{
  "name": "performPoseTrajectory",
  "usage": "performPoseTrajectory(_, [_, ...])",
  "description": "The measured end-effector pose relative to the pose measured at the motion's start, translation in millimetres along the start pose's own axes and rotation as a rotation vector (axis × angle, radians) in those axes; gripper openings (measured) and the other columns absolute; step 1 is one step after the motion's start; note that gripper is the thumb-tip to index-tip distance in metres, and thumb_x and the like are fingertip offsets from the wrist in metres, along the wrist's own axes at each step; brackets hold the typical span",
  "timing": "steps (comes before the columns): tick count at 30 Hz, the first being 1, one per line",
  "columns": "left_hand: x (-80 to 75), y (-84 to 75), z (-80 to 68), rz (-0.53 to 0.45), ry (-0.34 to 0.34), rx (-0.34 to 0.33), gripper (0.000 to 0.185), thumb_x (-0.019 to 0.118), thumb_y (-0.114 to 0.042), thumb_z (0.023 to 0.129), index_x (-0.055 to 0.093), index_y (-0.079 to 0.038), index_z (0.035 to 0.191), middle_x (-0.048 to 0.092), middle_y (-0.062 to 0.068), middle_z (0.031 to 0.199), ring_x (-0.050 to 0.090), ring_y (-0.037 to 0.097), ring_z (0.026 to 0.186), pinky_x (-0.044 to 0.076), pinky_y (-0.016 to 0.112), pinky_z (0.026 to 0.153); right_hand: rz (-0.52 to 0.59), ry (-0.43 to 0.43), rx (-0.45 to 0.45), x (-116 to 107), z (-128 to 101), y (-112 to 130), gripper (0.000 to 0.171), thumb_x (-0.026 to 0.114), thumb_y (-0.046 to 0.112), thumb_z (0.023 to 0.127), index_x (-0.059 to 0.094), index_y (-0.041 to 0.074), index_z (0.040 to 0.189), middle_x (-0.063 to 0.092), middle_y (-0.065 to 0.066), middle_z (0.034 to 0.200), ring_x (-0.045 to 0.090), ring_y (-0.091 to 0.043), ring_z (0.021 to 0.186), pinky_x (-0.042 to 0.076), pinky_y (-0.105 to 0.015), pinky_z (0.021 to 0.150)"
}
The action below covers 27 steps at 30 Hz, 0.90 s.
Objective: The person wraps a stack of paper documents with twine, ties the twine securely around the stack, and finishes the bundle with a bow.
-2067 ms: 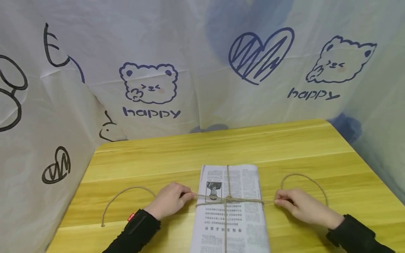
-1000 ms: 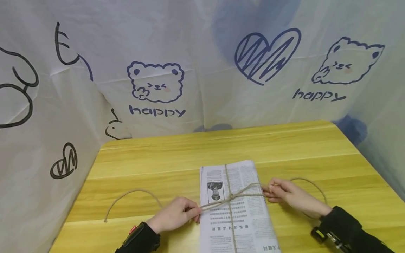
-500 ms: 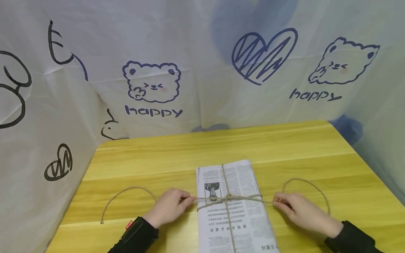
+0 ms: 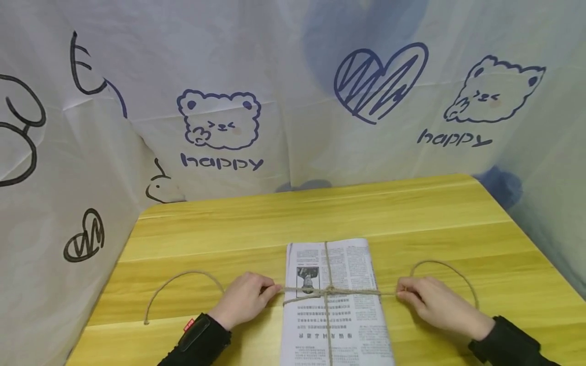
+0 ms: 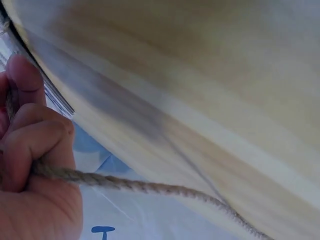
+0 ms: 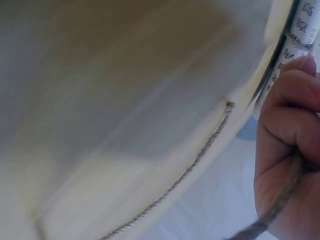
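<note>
A folded stack of newspaper (image 4: 336,305) lies on the yellow wooden table (image 4: 320,213), bound crosswise by jute twine with a knot (image 4: 327,292) at its middle. My left hand (image 4: 247,297) grips the twine's left strand (image 5: 125,184) just beside the paper's left edge. My right hand (image 4: 430,302) pinches the right strand (image 6: 285,192) beside the paper's right edge. Both strands run taut from the knot to the hands. The loose ends curve away in arcs behind each hand, the left tail (image 4: 178,279) and the right tail (image 4: 448,269).
White sheets printed with bears, hearts and "happy" (image 4: 222,162) wall the table at the back and both sides. Bare tabletop stretches beyond the newspaper toward the back edge (image 4: 311,190). Black sleeves (image 4: 197,340) cover both forearms.
A second ago the hands held the strands slanted, right hand farther back, left nearer. Both have since pulled outward and level, and the twine now lies straight and tight across the paper.
</note>
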<state>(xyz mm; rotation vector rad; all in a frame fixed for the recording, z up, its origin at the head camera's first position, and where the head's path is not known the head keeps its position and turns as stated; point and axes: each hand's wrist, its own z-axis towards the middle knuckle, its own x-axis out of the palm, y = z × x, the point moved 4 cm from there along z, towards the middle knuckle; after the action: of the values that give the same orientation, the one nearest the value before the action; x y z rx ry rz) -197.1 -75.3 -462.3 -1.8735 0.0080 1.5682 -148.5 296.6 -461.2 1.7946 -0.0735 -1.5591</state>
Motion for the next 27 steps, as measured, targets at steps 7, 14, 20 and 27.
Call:
performPoseTrajectory(7, [-2.8, 6.6, -1.8, -0.072, 0.05, 0.006, 0.033, 0.058, -0.033, 0.103, 0.068, -0.02, 0.075, 0.043, -0.012, 0.058, 0.036, 0.001, 0.051, 0.031, 0.02, 0.054, 0.04, -0.004, -0.004, -3.4, 0.8, -3.6, 0.012, 0.057, 0.017, 0.103, 0.065, 0.02, 0.095, 0.054, 0.015, 0.073, 0.037, 0.006, 0.062, 0.033, -0.021, 0.057])
performPoseTrajectory(14, [-21.6, 15.8, -18.7, -0.034, 0.029, 0.02, 0.027, 0.065, -0.038, 0.098, 0.073, -0.015, 0.111, 0.071, -0.006, 0.097, 0.066, 0.008, 0.088, 0.055, 0.033, 0.081, 0.139, -0.05, 0.048, -17.3, -12.2, -9.4, 0.019, 0.055, 0.022, 0.105, 0.061, 0.01, 0.119, 0.066, 0.005, 0.101, 0.059, 0.003, 0.087, 0.052, -0.025, 0.072])
performPoseTrajectory(20, [-29.4, 14.4, -37.9, 0.197, -0.041, 0.17, 0.027, 0.073, -0.037, 0.092, 0.073, -0.017, 0.109, 0.071, -0.005, 0.105, 0.066, 0.013, 0.1, 0.056, 0.038, 0.09, 0.121, -0.152, 0.095, -29.0, -29.1, -11.9, 0.017, 0.052, 0.02, 0.106, 0.062, 0.014, 0.12, 0.067, 0.005, 0.105, 0.062, -0.002, 0.094, 0.052, -0.024, 0.078])
performPoseTrajectory(27, [-16.4, 2.6, -39.7, 0.377, -0.123, 0.32, 0.024, 0.074, -0.038, 0.09, 0.073, -0.02, 0.105, 0.072, -0.006, 0.103, 0.067, 0.014, 0.097, 0.056, 0.038, 0.089, 0.09, -0.195, 0.102, -30.6, -36.3, -17.2, 0.01, 0.057, 0.015, 0.104, 0.066, 0.016, 0.108, 0.067, 0.011, 0.092, 0.061, 0.0, 0.083, 0.05, -0.023, 0.068])
